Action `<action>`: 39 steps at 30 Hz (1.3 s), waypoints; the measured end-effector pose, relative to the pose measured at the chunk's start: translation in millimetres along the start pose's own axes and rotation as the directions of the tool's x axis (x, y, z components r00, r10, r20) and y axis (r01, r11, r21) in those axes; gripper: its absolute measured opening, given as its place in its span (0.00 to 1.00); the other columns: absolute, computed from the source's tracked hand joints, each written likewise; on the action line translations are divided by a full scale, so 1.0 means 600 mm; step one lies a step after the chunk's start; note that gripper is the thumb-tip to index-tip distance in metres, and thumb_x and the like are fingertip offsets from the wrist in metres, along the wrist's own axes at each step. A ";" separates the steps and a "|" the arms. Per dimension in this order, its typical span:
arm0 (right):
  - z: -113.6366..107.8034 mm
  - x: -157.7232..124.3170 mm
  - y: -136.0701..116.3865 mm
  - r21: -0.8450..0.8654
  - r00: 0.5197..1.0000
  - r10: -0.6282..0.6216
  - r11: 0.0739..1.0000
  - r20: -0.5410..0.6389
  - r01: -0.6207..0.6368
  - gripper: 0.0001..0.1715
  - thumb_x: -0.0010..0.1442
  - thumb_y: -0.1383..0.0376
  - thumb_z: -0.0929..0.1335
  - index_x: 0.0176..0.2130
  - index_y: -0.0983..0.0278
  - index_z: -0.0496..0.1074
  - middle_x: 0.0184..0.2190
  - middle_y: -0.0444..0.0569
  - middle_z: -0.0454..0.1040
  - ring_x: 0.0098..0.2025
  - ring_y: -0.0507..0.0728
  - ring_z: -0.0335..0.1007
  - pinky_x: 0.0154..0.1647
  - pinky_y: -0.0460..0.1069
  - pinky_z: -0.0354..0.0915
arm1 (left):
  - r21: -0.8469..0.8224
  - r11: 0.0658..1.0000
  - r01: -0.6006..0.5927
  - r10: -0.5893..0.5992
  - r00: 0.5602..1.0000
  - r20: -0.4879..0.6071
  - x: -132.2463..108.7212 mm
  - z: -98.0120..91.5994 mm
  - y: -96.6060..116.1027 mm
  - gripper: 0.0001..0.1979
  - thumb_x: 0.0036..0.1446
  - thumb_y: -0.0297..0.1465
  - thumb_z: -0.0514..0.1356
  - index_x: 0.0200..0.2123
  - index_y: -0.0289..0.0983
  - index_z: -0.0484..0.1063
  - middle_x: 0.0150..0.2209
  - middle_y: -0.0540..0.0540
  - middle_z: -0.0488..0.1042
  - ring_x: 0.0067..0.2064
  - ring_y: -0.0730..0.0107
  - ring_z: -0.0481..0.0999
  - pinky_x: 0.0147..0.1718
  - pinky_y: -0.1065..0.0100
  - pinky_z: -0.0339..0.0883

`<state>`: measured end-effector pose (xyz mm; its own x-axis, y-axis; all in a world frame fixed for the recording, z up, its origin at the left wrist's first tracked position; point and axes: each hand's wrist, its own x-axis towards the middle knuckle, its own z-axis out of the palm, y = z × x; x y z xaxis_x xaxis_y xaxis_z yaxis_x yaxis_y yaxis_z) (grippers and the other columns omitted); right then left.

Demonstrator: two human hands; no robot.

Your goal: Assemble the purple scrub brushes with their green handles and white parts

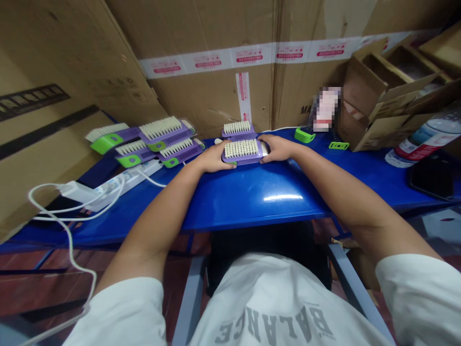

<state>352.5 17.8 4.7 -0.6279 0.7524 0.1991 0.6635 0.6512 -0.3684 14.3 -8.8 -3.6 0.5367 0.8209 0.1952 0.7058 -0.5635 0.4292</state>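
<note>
Between my two hands, just above or on the blue table (237, 192), is a purple brush (242, 150) with rows of cream bristles facing up. My left hand (218, 157) is closed on its left end, where a bit of green shows. At the other end, my right hand (274, 148) grips by a shiny, light-coloured part. Right behind it lies a second purple brush (236, 129), partly covered by the first. Off to the left, several more purple and green brushes (161, 129) are piled together, bristles up.
A white power strip (124, 185) with white cables lies at the left. Tall cardboard boxes (216, 29) line the back. Green plastic pieces (305, 135), small open cartons (378, 86), a water bottle (423, 139) and a black phone-like object (432, 177) are on the right.
</note>
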 end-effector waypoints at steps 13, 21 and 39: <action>-0.006 -0.005 -0.005 0.037 0.999 0.031 0.999 0.014 -0.032 0.60 0.48 0.60 0.87 0.73 0.65 0.71 0.72 0.68 0.79 0.71 0.80 0.79 0.76 0.73 0.72 | 0.020 1.000 0.013 -0.013 1.000 -0.008 -0.001 0.000 0.002 0.50 0.50 0.40 0.81 0.74 0.41 0.70 0.72 0.35 0.80 0.71 0.36 0.82 0.70 0.47 0.75; -0.013 -0.009 -0.005 0.037 0.999 0.027 0.999 0.021 -0.028 0.55 0.49 0.61 0.86 0.71 0.66 0.73 0.70 0.67 0.80 0.69 0.79 0.80 0.74 0.72 0.74 | 0.012 1.000 0.011 -0.011 1.000 -0.001 0.000 0.000 0.003 0.49 0.51 0.40 0.81 0.73 0.41 0.71 0.72 0.35 0.80 0.71 0.35 0.82 0.70 0.45 0.76; -0.006 -0.004 -0.003 0.022 1.000 0.006 1.000 0.014 -0.007 0.59 0.50 0.60 0.87 0.75 0.67 0.72 0.76 0.70 0.76 0.75 0.82 0.76 0.79 0.75 0.69 | 0.037 0.999 0.027 -0.028 1.000 0.008 -0.002 -0.002 0.007 0.50 0.51 0.41 0.80 0.74 0.38 0.69 0.73 0.33 0.80 0.72 0.35 0.81 0.71 0.45 0.75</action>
<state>354.4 15.2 8.1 -0.6290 0.7552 0.1844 0.6588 0.6438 -0.3892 16.1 -12.2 -0.9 0.5205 0.8355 0.1763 0.7369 -0.5438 0.4015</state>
